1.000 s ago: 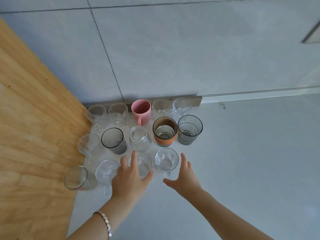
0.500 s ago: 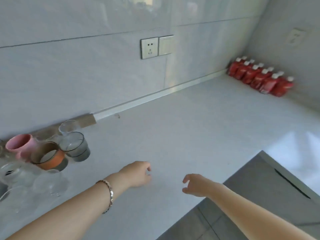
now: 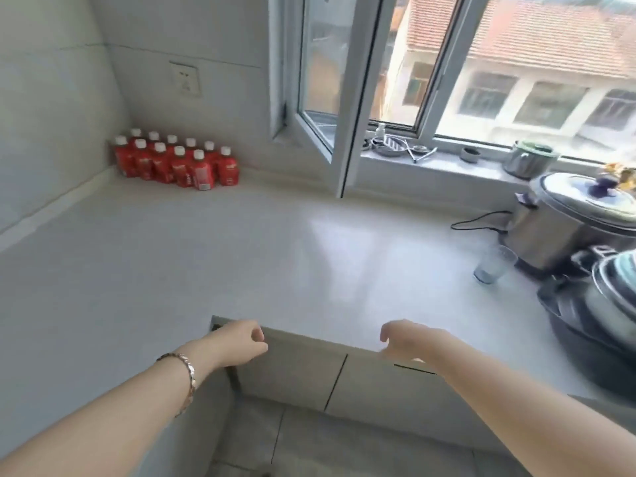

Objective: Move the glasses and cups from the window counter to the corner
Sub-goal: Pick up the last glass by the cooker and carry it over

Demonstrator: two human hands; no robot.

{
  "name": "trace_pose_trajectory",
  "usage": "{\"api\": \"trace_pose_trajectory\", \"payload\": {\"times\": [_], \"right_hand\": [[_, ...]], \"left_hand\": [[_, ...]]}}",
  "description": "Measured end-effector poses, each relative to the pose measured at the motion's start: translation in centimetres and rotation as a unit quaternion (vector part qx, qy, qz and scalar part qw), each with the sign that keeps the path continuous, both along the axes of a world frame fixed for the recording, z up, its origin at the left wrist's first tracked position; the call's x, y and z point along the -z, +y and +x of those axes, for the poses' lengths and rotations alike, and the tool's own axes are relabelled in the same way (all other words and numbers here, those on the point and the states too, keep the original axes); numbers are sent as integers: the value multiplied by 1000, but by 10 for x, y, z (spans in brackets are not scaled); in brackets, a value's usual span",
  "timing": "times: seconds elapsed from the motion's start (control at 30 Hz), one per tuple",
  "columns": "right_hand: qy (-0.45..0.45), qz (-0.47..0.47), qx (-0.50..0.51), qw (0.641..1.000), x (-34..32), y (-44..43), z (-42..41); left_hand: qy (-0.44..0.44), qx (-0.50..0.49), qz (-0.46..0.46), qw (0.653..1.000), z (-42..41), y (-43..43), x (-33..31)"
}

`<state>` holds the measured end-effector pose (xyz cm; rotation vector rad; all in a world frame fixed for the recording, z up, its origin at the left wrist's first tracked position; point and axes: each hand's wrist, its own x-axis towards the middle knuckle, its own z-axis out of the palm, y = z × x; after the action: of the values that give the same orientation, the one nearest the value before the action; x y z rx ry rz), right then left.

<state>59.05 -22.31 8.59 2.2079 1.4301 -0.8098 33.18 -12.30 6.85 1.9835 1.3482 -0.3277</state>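
Observation:
A single clear glass (image 3: pixel 494 264) stands on the grey counter (image 3: pixel 275 256) at the right, just left of a steel cooker. My left hand (image 3: pixel 241 342) hovers over the counter's front corner with fingers loosely curled and nothing in it; a bracelet is on its wrist. My right hand (image 3: pixel 406 340) hangs above the counter's front edge, fingers also loosely curled and empty. Both hands are far from the glass. The group of glasses and cups in the corner is out of view.
Several red bottles (image 3: pixel 177 163) stand in the far left corner. An open window sash (image 3: pixel 327 108) juts over the counter. A steel cooker (image 3: pixel 571 222) with its cord and a dark pot (image 3: pixel 599 304) crowd the right side. Small items line the windowsill (image 3: pixel 430 160).
The view has swung right, from the glasses in the corner to the window counter. Both hands came away from the glasses empty and now hang over the counter's front edge.

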Motion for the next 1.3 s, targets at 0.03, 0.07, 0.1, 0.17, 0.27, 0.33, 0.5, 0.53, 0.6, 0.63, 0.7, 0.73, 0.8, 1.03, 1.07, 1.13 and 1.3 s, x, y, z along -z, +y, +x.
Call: {"api": "trace_pose_trajectory", "payload": {"times": [0.03, 0.07, 0.1, 0.17, 0.27, 0.33, 0.5, 0.53, 0.6, 0.63, 0.7, 0.73, 0.8, 1.03, 1.07, 1.13, 1.3], "right_hand": [[1, 1, 24, 1000, 0, 1, 22], [-1, -2, 44, 999, 1, 3, 43], [-2, -5, 61, 998, 2, 6, 63], [-3, -4, 95, 995, 5, 14, 100], [1, -2, 145, 989, 6, 25, 148], [12, 2, 180, 984, 8, 32, 178], [31, 38, 262, 964, 16, 44, 250], [29, 62, 275, 959, 19, 47, 265], [8, 128, 286, 949, 26, 53, 298], [-8, 156, 282, 947, 30, 56, 314], [-29, 183, 259, 948, 37, 64, 347], [-32, 179, 245, 952, 41, 67, 363], [-25, 145, 234, 961, 47, 72, 393], [47, 108, 148, 982, 73, 85, 459], [55, 117, 139, 982, 76, 86, 462], [60, 122, 120, 983, 79, 89, 467], [55, 125, 47, 989, 69, 97, 462]], "left_hand": [[8, 20, 1, 1000, 25, 10, 0], [15, 42, 8, 999, 48, 21, 1], [21, 63, 13, 998, 71, 32, 3], [30, 103, 14, 994, 115, 57, 8], [56, 172, 27, 983, 174, 92, 13], [59, 204, 31, 977, 212, 110, 19], [70, 262, 19, 962, 295, 136, 21], [76, 266, 15, 961, 309, 138, 21], [87, 270, 14, 959, 334, 143, 25], [92, 268, 17, 959, 345, 146, 28], [98, 257, 21, 961, 366, 152, 34], [97, 248, 19, 964, 377, 152, 36], [95, 227, 13, 969, 397, 152, 41], [93, 122, -10, 988, 457, 130, 61], [94, 114, -11, 989, 462, 125, 62], [90, 91, -11, 992, 473, 117, 64], [71, 31, -18, 997, 475, 101, 62]]}}
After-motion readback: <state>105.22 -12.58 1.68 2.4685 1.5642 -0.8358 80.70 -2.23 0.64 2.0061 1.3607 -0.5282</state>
